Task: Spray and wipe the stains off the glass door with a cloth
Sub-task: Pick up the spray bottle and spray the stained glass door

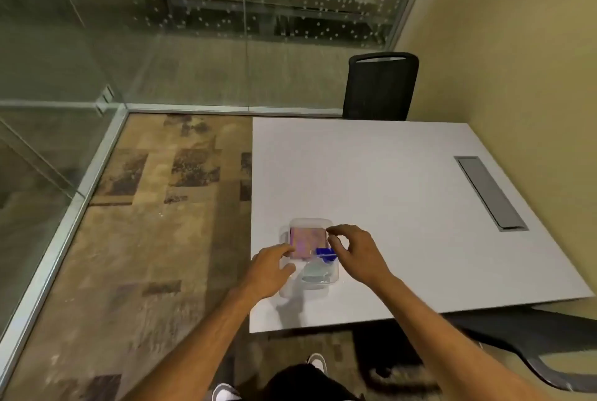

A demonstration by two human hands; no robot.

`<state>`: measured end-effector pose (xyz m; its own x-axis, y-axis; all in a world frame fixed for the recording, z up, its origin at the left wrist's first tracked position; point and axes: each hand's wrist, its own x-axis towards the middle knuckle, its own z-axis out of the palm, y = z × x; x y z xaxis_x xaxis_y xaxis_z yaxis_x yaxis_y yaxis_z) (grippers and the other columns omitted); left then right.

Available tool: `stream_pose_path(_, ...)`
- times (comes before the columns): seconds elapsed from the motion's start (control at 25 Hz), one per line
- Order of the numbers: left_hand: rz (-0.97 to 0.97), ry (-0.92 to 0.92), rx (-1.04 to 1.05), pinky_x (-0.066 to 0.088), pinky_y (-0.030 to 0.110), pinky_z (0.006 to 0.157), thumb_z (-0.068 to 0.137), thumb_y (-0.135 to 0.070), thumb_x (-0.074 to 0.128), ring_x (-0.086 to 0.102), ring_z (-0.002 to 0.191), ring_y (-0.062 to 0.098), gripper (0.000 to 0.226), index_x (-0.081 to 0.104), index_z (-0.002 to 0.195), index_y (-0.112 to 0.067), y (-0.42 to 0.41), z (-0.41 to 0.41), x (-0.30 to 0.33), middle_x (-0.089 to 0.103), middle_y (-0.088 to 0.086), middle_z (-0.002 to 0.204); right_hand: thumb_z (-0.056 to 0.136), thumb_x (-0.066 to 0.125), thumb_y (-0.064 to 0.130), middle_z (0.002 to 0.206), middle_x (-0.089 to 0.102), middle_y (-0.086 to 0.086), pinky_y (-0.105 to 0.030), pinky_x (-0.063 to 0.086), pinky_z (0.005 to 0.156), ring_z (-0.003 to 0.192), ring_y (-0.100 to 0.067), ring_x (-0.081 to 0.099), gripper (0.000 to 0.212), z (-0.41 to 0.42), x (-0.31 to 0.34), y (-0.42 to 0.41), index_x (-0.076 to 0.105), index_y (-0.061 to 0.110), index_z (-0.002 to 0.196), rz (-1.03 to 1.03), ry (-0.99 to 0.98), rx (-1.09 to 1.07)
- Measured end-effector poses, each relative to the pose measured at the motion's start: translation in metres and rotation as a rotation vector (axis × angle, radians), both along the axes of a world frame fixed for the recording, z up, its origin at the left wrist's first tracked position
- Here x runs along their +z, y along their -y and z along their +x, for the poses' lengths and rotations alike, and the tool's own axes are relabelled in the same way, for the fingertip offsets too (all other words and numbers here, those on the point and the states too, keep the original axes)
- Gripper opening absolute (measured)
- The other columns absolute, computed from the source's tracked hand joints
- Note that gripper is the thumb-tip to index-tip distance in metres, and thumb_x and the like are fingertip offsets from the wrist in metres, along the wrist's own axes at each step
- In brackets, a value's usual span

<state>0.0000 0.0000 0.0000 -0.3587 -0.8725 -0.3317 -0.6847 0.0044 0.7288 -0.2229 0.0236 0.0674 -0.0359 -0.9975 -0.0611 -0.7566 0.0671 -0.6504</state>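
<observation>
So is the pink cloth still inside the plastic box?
Yes, inside. The folded pink cloth lies in the clear box, beside the blue-topped spray bottle. Both hands are at the box.

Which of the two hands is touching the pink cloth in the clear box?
The left hand: its fingertips rest on the pink cloth. The right hand hovers by the blue-capped spray bottle.

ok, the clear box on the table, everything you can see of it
The box is a clear plastic rectangle with rounded corners, flat near the white table's front-left corner. Inside: a folded pinkish cloth at the far end, a spray bottle with a blue head lying at the near end. The left hand rests on its left edge; the right hand hovers, fingers curled, over its right side.
</observation>
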Motion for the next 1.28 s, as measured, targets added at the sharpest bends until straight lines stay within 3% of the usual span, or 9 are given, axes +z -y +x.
stream_pose_path(0.12, 0.089, -0.032, 0.086, 0.051, 0.032, 0.105, 0.097, -0.022, 0.07, 0.06, 0.124, 0.017, 0.043, 0.062, 0.137, -0.032, 0.003, -0.022, -0.016, 0.064, -0.006, 0.139, 0.098, 0.059, 0.031, 0.13, 0.067, 0.003, -0.027, 0.045, 0.101, 0.119, -0.016, 0.058, 0.035, -0.02, -0.011, 0.01, 0.063, 0.022, 0.131, 0.125, -0.022, 0.086)
stream_pose_path(0.36, 0.255, -0.017, 0.234, 0.047, 0.043, 0.113, 0.095, -0.017, 0.073, 0.053, 0.136, 0.029, 0.059, 0.052, 0.148, -0.029, 0.001, -0.064, -0.054, 0.053, 0.002, 0.151, 0.092, 0.068, 0.034, 0.136, 0.062, 0.005, -0.02, 0.04, 0.098, 0.12, -0.015, 0.056, 0.048, -0.038, -0.041, 0.022, 0.058, 0.023, 0.137, 0.276, -0.048, 0.326)
stream_pose_path(0.48, 0.288, -0.024, 0.299, 0.046, 0.044, 0.115, 0.093, -0.015, 0.075, 0.054, 0.137, 0.03, 0.063, 0.051, 0.15, -0.028, 0.002, -0.078, -0.071, 0.055, 0.004, 0.151, 0.092, 0.067, 0.032, 0.127, 0.066, 0.005, -0.017, 0.041, 0.092, 0.11, -0.013, 0.059, 0.043, -0.042, -0.06, 0.025, 0.06, 0.022, 0.133, 0.277, -0.033, 0.428)
stream_pose_path(0.68, 0.343, -0.036, 0.354, 0.051, 0.047, 0.11, 0.091, -0.022, 0.078, 0.061, 0.127, 0.03, 0.06, 0.057, 0.146, -0.027, 0.003, -0.086, -0.097, 0.064, 0.005, 0.141, 0.099, 0.06, 0.026, 0.117, 0.072, 0.003, -0.026, 0.05, 0.091, 0.102, -0.015, 0.065, 0.027, -0.044, -0.079, 0.032, 0.067, 0.019, 0.124, 0.209, 0.028, 0.445)
stream_pose_path(0.88, 0.288, -0.046, 0.371, 0.044, 0.04, 0.114, 0.097, -0.027, 0.071, 0.058, 0.132, 0.029, 0.049, 0.058, 0.145, -0.023, -0.001, -0.089, -0.071, 0.06, 0.005, 0.147, 0.1, 0.058, 0.03, 0.113, 0.075, 0.003, -0.027, 0.052, 0.087, 0.097, -0.017, 0.067, 0.027, -0.045, -0.05, 0.037, 0.069, 0.021, 0.122, 0.164, 0.075, 0.445)
stream_pose_path(1.04, 0.227, -0.068, 0.363, 0.045, 0.038, 0.114, 0.096, -0.027, 0.073, 0.056, 0.135, 0.025, 0.051, 0.056, 0.143, -0.032, -0.003, -0.081, -0.031, 0.057, -0.001, 0.148, 0.097, 0.061, 0.029, 0.098, 0.072, 0.012, -0.016, 0.045, 0.078, 0.084, -0.008, 0.062, 0.023, -0.039, -0.005, 0.046, 0.072, 0.024, 0.116, 0.085, 0.15, 0.391)
stream_pose_path(1.28, 0.119, -0.05, 0.403, 0.04, 0.039, 0.117, 0.097, -0.033, 0.071, 0.05, 0.142, 0.02, 0.06, 0.046, 0.151, -0.035, -0.021, -0.05, 0.025, 0.052, -0.01, 0.154, 0.097, 0.063, 0.032, 0.099, 0.072, 0.003, -0.026, 0.054, 0.082, 0.089, -0.015, 0.065, 0.025, -0.002, 0.064, 0.058, 0.071, 0.018, 0.116, -0.084, 0.245, 0.384)
